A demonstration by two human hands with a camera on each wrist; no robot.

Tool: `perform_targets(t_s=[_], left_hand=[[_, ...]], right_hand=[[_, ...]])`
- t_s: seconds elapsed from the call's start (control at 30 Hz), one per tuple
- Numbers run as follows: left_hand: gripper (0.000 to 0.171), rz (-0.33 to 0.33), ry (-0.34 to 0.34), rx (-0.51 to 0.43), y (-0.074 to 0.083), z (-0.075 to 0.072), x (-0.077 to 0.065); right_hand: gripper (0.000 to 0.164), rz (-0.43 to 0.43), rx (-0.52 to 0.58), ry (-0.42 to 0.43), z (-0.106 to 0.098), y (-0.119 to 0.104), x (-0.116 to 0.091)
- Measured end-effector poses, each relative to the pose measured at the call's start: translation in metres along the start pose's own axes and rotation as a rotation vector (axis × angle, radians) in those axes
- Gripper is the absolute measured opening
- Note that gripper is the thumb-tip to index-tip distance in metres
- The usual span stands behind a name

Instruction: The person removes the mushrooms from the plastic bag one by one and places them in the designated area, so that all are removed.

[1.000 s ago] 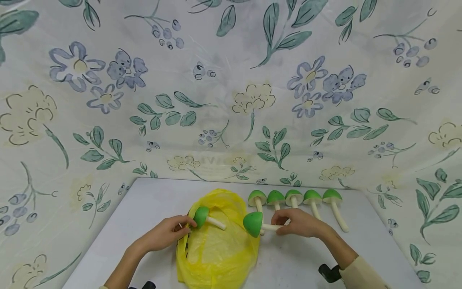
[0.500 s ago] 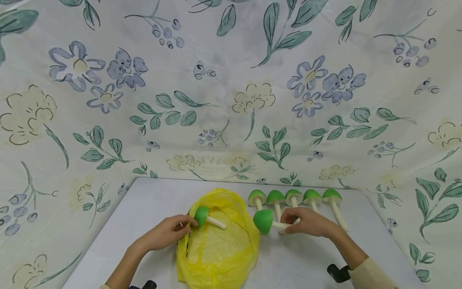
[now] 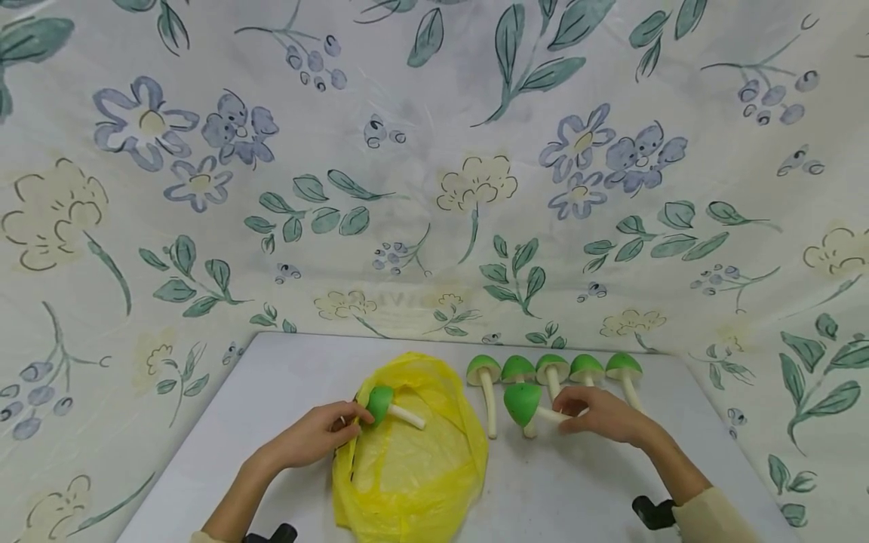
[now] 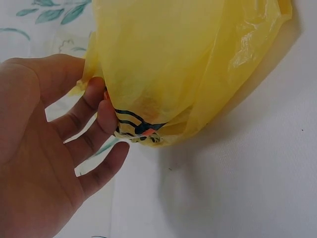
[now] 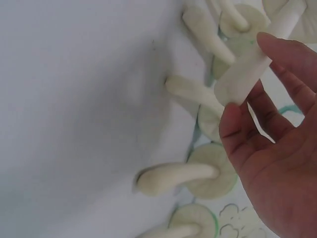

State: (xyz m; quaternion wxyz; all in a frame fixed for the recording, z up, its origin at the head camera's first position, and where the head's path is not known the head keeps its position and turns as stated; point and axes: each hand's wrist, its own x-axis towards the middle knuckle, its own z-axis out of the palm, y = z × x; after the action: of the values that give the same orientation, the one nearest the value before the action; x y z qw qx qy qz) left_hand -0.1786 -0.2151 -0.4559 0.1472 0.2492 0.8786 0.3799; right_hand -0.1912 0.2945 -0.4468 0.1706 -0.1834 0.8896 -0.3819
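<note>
A yellow plastic bag (image 3: 414, 460) lies with its mouth spread wide. My left hand (image 3: 314, 436) pinches the bag's left rim, thumb on one side and fingers on the other; black print shows near the fingertips in the left wrist view. Just past those fingers, a green-capped toy mushroom (image 3: 380, 406) lies at the bag's opening with its pale stem pointing right. By the stem end, my right hand (image 3: 606, 414) holds another toy mushroom (image 3: 523, 405), raised over the row, its cap toward the bag. In the right wrist view thumb and fingers grip that pale stem (image 5: 246, 72).
Several more green-capped mushrooms (image 3: 483, 371) lie in a row along the back right of the white table (image 3: 292, 369), stems toward me. A flower-printed cloth (image 3: 407, 249) hangs behind and at both sides.
My right hand has moved right with its mushroom, away from the bag and across the front of the row. The left hand and the bag stay in place.
</note>
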Motion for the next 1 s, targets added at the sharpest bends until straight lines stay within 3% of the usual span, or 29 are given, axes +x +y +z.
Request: perform_targets(t_s=[0.57, 1.0], left_hand=[[0.021, -0.003, 0.003, -0.004, -0.003, 0.000, -0.002], [0.021, -0.003, 0.005, -0.024, -0.004, -0.001, -0.002]], right_hand=[[0.028, 0.056, 0.068, 0.073, -0.024, 0.035, -0.017], [0.033, 0.118, 0.073, 0.132, -0.032, 0.048, -0.027]])
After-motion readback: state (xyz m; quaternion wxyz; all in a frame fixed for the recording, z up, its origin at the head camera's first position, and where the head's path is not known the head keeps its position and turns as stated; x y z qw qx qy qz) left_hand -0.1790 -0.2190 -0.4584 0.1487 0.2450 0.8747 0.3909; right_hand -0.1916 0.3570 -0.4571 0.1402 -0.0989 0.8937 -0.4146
